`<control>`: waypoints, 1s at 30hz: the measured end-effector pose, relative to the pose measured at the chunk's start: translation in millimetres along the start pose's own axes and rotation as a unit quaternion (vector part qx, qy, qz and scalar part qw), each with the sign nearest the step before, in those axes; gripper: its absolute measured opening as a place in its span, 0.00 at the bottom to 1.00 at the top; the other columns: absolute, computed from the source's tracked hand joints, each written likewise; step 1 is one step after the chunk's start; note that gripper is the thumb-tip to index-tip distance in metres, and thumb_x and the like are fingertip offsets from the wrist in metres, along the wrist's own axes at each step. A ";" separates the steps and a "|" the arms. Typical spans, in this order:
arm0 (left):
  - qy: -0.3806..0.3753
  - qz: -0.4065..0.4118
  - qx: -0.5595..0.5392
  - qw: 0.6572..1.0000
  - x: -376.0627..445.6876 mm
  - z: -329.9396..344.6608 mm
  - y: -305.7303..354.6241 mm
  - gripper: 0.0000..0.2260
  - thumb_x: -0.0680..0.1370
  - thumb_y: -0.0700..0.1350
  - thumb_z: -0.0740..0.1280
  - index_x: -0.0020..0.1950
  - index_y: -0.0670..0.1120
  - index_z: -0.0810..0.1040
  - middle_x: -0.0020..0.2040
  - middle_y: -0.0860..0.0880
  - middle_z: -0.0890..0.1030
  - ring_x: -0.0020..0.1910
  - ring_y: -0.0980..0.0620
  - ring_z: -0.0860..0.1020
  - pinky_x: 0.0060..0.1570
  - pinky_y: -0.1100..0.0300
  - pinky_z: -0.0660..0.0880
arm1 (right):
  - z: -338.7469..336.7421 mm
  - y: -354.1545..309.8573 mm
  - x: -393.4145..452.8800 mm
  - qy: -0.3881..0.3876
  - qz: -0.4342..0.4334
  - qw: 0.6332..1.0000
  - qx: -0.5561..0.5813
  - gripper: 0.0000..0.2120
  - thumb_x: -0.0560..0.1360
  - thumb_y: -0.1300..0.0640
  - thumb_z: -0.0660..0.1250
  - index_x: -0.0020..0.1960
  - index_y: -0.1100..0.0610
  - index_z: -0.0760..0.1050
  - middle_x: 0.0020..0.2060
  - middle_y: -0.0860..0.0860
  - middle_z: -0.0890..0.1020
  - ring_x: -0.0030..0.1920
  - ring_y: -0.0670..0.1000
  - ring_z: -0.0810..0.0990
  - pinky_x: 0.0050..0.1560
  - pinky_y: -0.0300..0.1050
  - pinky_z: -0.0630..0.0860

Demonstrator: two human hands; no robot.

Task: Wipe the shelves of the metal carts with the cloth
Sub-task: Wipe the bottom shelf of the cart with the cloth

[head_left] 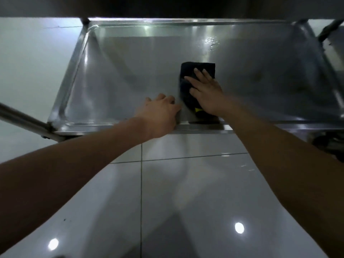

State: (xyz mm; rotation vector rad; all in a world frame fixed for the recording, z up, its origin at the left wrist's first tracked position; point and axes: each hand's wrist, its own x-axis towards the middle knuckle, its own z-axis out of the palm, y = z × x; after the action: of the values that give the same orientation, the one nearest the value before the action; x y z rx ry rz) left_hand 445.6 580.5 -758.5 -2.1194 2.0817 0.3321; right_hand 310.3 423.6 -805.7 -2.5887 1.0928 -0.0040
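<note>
A low stainless-steel cart shelf (121, 71) with a raised rim lies in front of me, under a darker upper shelf. A folded dark cloth (188, 69) with a small yellow tag lies on the shelf near its front middle. My right hand (206, 92) presses flat on the cloth with straight fingers. My left hand (160, 114) rests on the shelf's front rim just left of the cloth, its fingers curled over the edge.
The upper shelf's underside (167, 6) hangs low across the top. A cart leg bar (24, 120) slants at the left. Water droplets (212, 41) sit at the shelf's back. A caster (329, 142) shows at the right. Glossy white floor tiles (186, 192) spread below.
</note>
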 end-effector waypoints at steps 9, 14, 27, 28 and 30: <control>0.106 -0.022 -0.111 0.988 1.2 20.8 83.8 0.12 0.80 0.46 0.62 0.58 0.48 0.83 0.61 0.48 0.79 0.62 0.43 0.73 0.56 0.46 0.74 | -7.9 47.2 -77.1 0.001 0.011 0.999 0.035 0.23 0.85 0.50 0.50 0.80 0.44 0.54 0.81 0.49 0.46 0.80 0.53 0.41 0.78 0.57 0.44; 0.159 -0.033 -0.113 0.980 -10.8 38.3 91.1 0.12 0.81 0.47 0.63 0.59 0.46 0.83 0.63 0.49 0.80 0.63 0.44 0.75 0.57 0.47 0.74 | -0.7 55.5 -98.7 0.021 0.009 0.999 0.026 0.24 0.85 0.49 0.48 0.80 0.44 0.53 0.81 0.48 0.46 0.80 0.52 0.42 0.78 0.57 0.45; 0.173 -0.072 -0.140 0.972 -41.5 49.0 96.1 0.13 0.77 0.42 0.63 0.56 0.42 0.84 0.60 0.47 0.81 0.61 0.43 0.76 0.55 0.45 0.76 | 19.2 18.6 -133.7 0.034 0.036 0.996 0.071 0.23 0.84 0.49 0.49 0.80 0.45 0.56 0.81 0.49 0.47 0.80 0.52 0.42 0.77 0.58 0.43; 0.170 -0.076 -0.144 0.972 -43.2 49.2 96.4 0.13 0.78 0.42 0.62 0.56 0.42 0.84 0.60 0.47 0.80 0.61 0.43 0.76 0.56 0.45 0.75 | 19.7 15.6 -137.3 0.038 0.032 0.996 0.069 0.23 0.85 0.49 0.50 0.80 0.46 0.57 0.81 0.49 0.48 0.80 0.52 0.42 0.77 0.58 0.44; 0.170 -0.083 -0.149 0.971 -44.4 47.3 94.3 0.13 0.79 0.44 0.61 0.55 0.43 0.84 0.59 0.48 0.80 0.61 0.44 0.75 0.57 0.44 0.74 | 18.6 10.7 -142.1 0.054 0.023 0.997 0.049 0.23 0.85 0.51 0.51 0.79 0.48 0.59 0.81 0.51 0.51 0.80 0.54 0.45 0.78 0.58 0.46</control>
State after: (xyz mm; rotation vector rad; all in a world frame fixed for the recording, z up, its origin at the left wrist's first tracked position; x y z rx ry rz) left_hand 348.5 633.5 -788.1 -2.6762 2.1147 0.2926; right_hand 205.0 521.3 -808.8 -2.5008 1.1595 -0.1847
